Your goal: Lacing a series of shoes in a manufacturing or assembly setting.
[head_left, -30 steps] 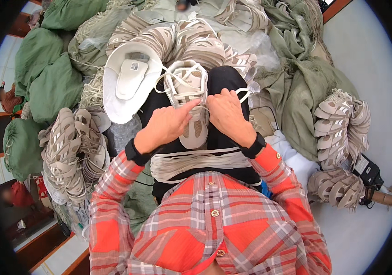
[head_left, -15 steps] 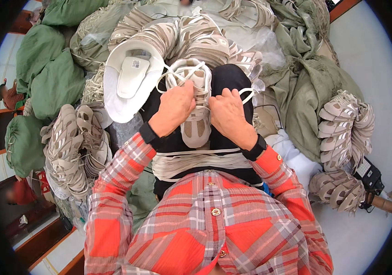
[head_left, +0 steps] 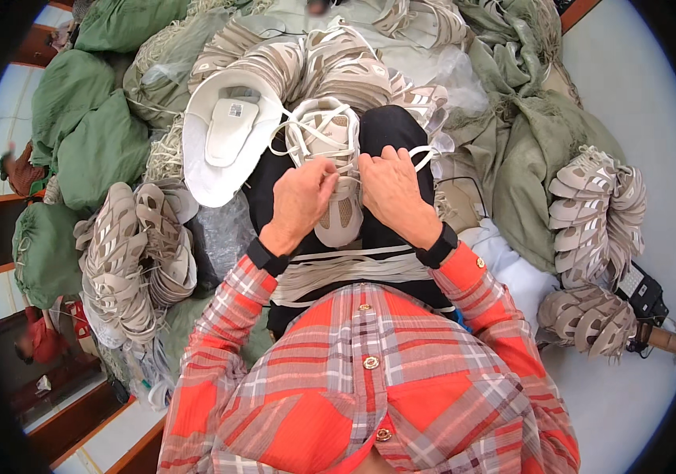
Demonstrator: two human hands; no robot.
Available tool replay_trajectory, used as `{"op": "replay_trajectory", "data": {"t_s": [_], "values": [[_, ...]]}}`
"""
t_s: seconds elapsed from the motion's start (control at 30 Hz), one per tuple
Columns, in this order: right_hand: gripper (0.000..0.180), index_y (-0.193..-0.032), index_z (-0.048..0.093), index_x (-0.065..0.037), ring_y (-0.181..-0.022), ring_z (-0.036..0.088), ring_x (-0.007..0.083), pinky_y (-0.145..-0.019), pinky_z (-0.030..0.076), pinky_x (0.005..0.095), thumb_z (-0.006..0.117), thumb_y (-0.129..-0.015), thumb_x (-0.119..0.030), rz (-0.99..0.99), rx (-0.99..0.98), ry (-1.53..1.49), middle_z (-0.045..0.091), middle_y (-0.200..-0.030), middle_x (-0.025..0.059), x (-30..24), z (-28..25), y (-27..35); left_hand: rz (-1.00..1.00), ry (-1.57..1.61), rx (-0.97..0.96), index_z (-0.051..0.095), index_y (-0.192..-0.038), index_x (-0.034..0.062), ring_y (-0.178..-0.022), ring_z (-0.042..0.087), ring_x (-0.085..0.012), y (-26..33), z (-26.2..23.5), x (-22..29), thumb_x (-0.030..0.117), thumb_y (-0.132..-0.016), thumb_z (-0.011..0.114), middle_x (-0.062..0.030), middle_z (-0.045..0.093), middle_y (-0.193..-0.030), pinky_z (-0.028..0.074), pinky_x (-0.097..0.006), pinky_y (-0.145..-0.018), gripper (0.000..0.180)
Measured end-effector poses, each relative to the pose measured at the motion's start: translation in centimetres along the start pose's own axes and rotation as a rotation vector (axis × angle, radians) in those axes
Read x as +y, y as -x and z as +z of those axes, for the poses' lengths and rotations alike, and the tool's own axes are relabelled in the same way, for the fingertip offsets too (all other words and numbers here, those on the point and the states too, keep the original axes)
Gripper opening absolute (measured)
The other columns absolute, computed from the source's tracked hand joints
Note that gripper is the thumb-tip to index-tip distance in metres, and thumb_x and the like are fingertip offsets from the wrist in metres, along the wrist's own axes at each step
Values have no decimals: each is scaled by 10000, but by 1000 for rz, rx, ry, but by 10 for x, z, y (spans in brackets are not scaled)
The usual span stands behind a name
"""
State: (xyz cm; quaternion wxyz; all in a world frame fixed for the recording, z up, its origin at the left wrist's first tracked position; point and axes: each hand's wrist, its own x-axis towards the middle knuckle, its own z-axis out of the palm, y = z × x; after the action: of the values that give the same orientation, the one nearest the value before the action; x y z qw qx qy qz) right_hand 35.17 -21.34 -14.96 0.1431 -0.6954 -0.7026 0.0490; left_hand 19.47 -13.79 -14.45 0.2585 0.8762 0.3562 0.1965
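- Head view: our left hand (head_left: 300,197) and right hand (head_left: 392,189) pinch white laces (head_left: 306,134) with closed fingers.
- Beige sneaker (head_left: 336,170) lies on our lap, beside a white sole (head_left: 223,138).

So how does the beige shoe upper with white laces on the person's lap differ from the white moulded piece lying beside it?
The beige mesh shoe upper lies on the lap, threaded with white laces and held by both hands; the white moulded piece lies untouched to its left, on the pile. The upper is soft, strapped fabric; the white piece is smooth, broader and plain. Both are pale.
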Motion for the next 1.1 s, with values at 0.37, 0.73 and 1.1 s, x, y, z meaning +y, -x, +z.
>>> {"op": "replay_trajectory", "data": {"t_s": [0.37, 0.73, 1.1], "values": [[203, -799, 583, -58, -790, 537, 267, -673, 381, 379, 639, -608, -97, 102, 140, -73, 532, -815, 99, 0, 15, 1, -2, -93, -104, 545, -1069, 116, -642, 620, -339, 2, 4, 14, 156, -863, 562, -152, 612, -658, 464, -427, -562, 211], [161, -755, 585, -53, -784, 534, 262, -699, 367, 377, 631, -611, -106, 93, 151, -72, 537, -798, 104, -2, 13, 1, -26, -130, -634, 456, -1181, 125, -696, 635, -308, -31, -34, 5, 144, -914, 439, -124, 609, -606, 474, -417, -645, 269], [145, -736, 593, -49, -752, 541, 269, -682, 364, 381, 622, -605, -104, 143, 126, -73, 540, -767, 111, -4, 17, -5, -92, -32, -827, 390, -1371, 136, -640, 636, -217, -35, -41, 2, 134, -948, 383, -75, 599, -555, 477, -346, -676, 422]]}}
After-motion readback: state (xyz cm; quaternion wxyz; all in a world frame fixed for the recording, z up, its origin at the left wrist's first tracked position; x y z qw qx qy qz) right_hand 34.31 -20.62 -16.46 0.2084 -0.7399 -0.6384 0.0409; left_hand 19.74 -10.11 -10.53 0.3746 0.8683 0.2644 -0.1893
